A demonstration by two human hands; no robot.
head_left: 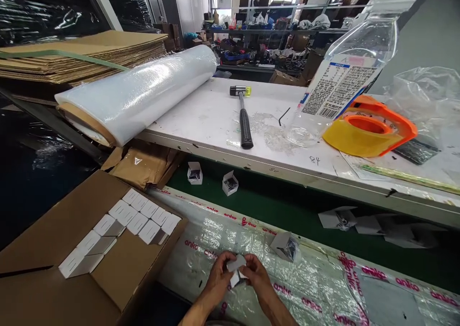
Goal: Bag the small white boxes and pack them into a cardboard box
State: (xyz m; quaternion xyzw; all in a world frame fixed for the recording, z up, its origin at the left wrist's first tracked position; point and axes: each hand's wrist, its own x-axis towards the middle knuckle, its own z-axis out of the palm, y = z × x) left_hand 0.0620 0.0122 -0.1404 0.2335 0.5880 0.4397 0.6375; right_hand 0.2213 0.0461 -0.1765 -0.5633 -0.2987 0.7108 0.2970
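Both hands meet at a small white box (235,279) above the plastic-covered work surface. My left hand (220,274) has its fingers closed on the left side of the box and its raised flap. From the right, my right hand (256,274) pinches the same flap with thumb and fingers. What the box contains is hidden. Just beyond my right hand lies an open white box (282,245) with a clear-wrapped item at its mouth. To the left, a large cardboard carton (143,280) holds rows of closed white boxes (138,216).
Open white boxes (230,185) stand on a green belt (258,199) beneath a white shelf (208,120). On the shelf are a plastic film roll (143,91), a mallet (244,120), a hex key (283,117), a bottle (345,72) and a tape dispenser (370,129).
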